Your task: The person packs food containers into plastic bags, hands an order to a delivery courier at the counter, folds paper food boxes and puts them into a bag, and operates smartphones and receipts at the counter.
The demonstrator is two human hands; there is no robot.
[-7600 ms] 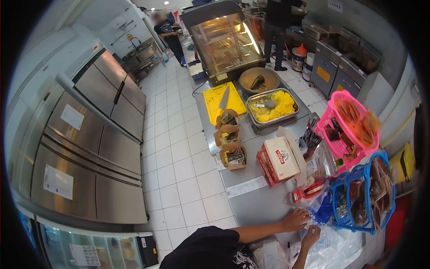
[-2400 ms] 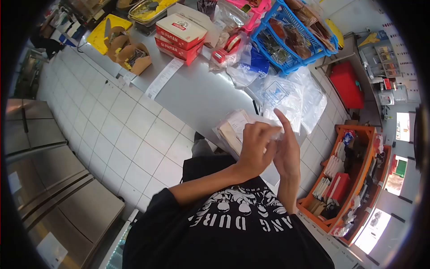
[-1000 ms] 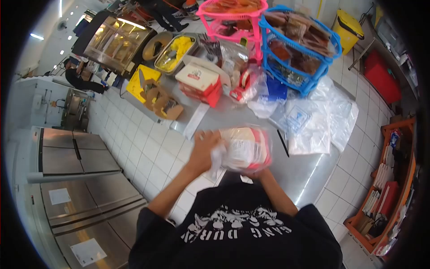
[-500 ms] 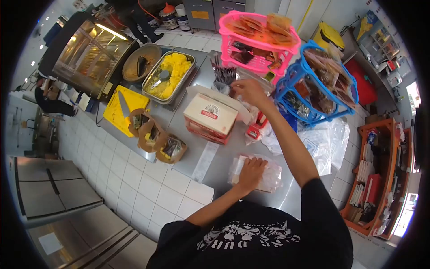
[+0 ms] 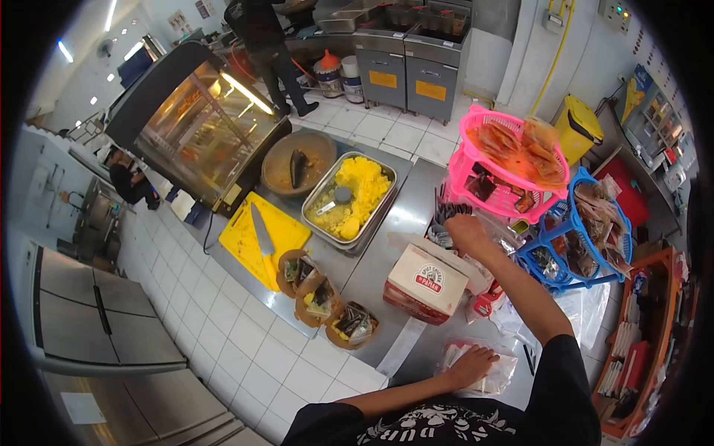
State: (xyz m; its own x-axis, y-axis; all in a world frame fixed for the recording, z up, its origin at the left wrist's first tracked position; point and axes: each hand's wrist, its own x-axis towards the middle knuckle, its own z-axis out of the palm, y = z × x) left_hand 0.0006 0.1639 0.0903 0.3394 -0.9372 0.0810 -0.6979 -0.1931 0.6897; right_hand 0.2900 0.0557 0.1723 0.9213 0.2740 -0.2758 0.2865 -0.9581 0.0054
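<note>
Left hand on a wrapped packet, right hand at the black cutlery

Steel table [image 5: 407, 195]. Left hand [image 5: 474, 367] lies over a clear-wrapped packet [image 5: 500, 379] near the table edge; grip wide, fingers laid out across the wrap, not closed round it. Packet is flat on the steel, beside a long paper slip [image 5: 402, 347].

Right hand [image 5: 464, 232] reaches across to a bunch of black plastic cutlery [image 5: 450, 210], behind the white-and-red box [image 5: 426, 280]. Fingertips bent down and partly hidden; cannot tell whether they pinch a piece.

Red tape dispenser [image 5: 485, 303] just right of the box, among clear plastic. Pink basket [image 5: 513, 195] beyond, blue basket [image 5: 573, 279] nearer; both hold bagged items.

Left of the box, three brown food boxes in a row: far one [image 5: 290, 276], middle one [image 5: 315, 303], near one [image 5: 352, 327]. All open, with yellow food and small packets showing. Yellow board [image 5: 288, 236] beyond them, knife [image 5: 261, 229] lying on it. Metal tray of yellow rice [image 5: 366, 195] beside the board; round pan [image 5: 277, 165] with a dark utensil next to that.

Lit glass cabinet [image 5: 204, 130] at the far end. Co-worker in dark clothes [image 5: 256, 30] stands past it.
</note>
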